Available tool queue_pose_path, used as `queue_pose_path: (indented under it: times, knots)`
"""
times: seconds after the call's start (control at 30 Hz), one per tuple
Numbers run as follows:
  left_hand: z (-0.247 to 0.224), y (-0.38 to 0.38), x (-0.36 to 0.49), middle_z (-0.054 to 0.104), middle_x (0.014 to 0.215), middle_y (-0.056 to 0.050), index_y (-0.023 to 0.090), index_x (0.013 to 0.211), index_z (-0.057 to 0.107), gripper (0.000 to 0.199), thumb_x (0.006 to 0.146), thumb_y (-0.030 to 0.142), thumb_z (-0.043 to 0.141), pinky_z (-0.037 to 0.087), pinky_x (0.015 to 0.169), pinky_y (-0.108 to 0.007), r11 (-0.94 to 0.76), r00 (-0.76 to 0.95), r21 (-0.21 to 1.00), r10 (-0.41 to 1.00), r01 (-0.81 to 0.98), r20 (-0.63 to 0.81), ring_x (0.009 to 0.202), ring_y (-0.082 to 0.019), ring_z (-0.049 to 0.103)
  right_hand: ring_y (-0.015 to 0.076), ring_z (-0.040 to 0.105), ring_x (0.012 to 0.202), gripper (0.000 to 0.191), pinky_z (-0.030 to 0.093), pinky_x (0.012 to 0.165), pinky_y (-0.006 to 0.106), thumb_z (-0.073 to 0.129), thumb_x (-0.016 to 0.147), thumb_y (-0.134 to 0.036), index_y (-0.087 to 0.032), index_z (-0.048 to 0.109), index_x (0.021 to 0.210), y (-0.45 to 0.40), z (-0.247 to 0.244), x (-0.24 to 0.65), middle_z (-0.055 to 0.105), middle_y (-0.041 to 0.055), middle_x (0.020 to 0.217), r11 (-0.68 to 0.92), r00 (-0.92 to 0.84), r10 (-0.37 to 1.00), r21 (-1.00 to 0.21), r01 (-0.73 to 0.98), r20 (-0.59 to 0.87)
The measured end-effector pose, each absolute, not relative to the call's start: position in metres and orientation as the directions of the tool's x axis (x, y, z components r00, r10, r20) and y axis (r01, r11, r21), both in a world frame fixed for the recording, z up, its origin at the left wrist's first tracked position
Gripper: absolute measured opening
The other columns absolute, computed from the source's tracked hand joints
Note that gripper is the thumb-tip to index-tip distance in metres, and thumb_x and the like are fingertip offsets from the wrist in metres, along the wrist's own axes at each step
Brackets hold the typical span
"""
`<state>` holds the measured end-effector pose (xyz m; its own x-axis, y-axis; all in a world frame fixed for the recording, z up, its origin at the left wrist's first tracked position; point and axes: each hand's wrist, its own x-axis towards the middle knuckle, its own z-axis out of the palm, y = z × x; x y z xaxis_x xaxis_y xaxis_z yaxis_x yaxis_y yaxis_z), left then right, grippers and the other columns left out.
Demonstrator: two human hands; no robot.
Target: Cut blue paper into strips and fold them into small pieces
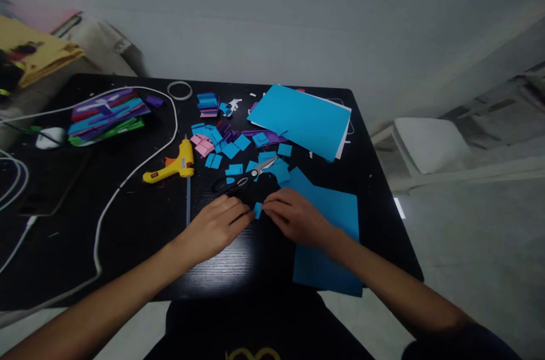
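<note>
Between my hands is a small blue paper piece [258,210], low over the black table [238,286]. My left hand [219,224] pinches its left edge, and the fingertips of my right hand [293,213] close on its right edge. Black-handled scissors [246,179] lie just beyond my fingers, blades half over scattered blue paper squares [231,150]. Large blue sheets [336,212] lie beneath and beside my right forearm. To the left of the scissors rests a yellow glue gun [172,167] with a glue stick out of its back.
Another blue sheet [304,118] lies on white paper at the back right. Folded coloured strips [106,116] are stacked at the back left, near a white cable [104,209] and a white mouse [50,138]. A white stool [432,144] stands right of the table.
</note>
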<state>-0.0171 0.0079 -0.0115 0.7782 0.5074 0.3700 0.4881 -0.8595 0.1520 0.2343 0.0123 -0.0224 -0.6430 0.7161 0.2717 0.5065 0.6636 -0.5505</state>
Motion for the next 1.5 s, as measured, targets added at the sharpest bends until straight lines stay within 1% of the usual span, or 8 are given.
queue_pose_path:
  times: [0.17,0.27,0.43,0.6,0.8,1.07,1.37,1.5]
  knots:
    - [-0.012,0.001,-0.020,0.075,0.106,-0.010,0.012,0.116,0.069,0.020,0.102,0.009,0.054,0.051,0.081,-0.036,-0.876,0.822,0.167,0.482,0.452,0.304,0.095,-0.022,0.066,0.0270,0.065,0.113,0.030,0.060,0.092,0.041,0.052,0.098,-0.005,-0.012,0.071,0.121,-0.004,-0.027,0.238,0.073,0.0138,0.123,0.793,-0.743,0.604,-0.306,0.526,0.290]
    - [-0.011,0.001,-0.020,0.074,0.107,-0.010,0.012,0.118,0.070,0.023,0.101,0.009,0.055,0.051,0.083,-0.036,-0.870,0.828,0.206,0.490,0.447,0.273,0.096,-0.022,0.066,0.0282,0.063,0.121,0.032,0.059,0.096,0.043,0.052,0.100,-0.007,-0.011,0.069,0.127,-0.010,-0.028,0.237,0.070,0.0154,0.132,0.828,-0.781,0.559,-0.241,0.506,0.279]
    - [-0.007,0.001,-0.021,0.074,0.107,-0.010,0.014,0.120,0.071,0.025,0.101,0.012,0.054,0.055,0.083,-0.038,-0.857,0.828,0.245,0.507,0.453,0.241,0.095,-0.023,0.068,0.0304,0.060,0.129,0.038,0.057,0.102,0.046,0.052,0.101,-0.007,-0.006,0.063,0.137,-0.017,-0.033,0.241,0.069,0.0169,0.137,0.849,-0.817,0.524,-0.229,0.477,0.240]
    - [-0.002,-0.001,-0.029,0.076,0.108,-0.010,0.016,0.115,0.074,0.024,0.098,0.012,0.057,0.059,0.087,-0.039,-0.836,0.796,0.316,0.534,0.448,0.285,0.097,-0.022,0.071,0.0328,0.052,0.142,0.047,0.055,0.108,0.051,0.053,0.100,-0.007,-0.008,0.054,0.148,-0.026,-0.034,0.245,0.061,0.0181,0.149,0.833,-0.824,0.542,-0.239,0.500,0.165]
    - [-0.005,0.000,-0.027,0.073,0.135,-0.011,0.014,0.129,0.071,0.034,0.100,0.012,0.053,0.056,0.104,-0.045,-0.860,0.820,0.248,0.504,0.446,0.273,0.124,-0.028,0.068,0.0317,0.048,0.147,0.049,0.053,0.113,0.051,0.053,0.102,-0.011,-0.008,0.050,0.151,-0.029,-0.036,0.248,0.057,0.0180,0.153,0.825,-0.817,0.553,-0.247,0.509,0.165]
    - [-0.013,-0.004,-0.028,0.065,0.147,-0.014,0.013,0.136,0.067,0.043,0.094,0.010,0.057,0.050,0.114,-0.047,-0.866,0.865,0.260,0.475,0.426,0.165,0.138,-0.030,0.059,0.0336,0.039,0.153,0.058,0.050,0.118,0.053,0.058,0.099,-0.010,-0.008,0.044,0.155,-0.035,-0.030,0.248,0.049,0.0193,0.160,0.792,-0.809,0.583,-0.276,0.544,0.079]
    - [-0.009,-0.010,-0.029,0.060,0.153,-0.014,0.011,0.132,0.067,0.045,0.090,0.005,0.052,0.042,0.121,-0.047,-0.868,0.877,0.251,0.466,0.428,0.116,0.149,-0.030,0.047,0.0373,0.047,0.147,0.051,0.055,0.113,0.053,0.055,0.101,-0.012,-0.005,0.050,0.151,-0.038,-0.018,0.245,0.055,0.0211,0.154,0.790,-0.804,0.589,-0.269,0.552,0.079]
    - [-0.009,-0.007,-0.031,0.059,0.154,-0.011,0.014,0.132,0.067,0.047,0.089,0.003,0.051,0.043,0.121,-0.047,-0.865,0.879,0.264,0.465,0.426,0.103,0.148,-0.030,0.048,0.0404,0.049,0.145,0.049,0.056,0.111,0.054,0.054,0.100,-0.014,-0.004,0.052,0.148,-0.035,-0.014,0.247,0.055,0.0216,0.153,0.809,-0.824,0.561,-0.258,0.527,0.076]
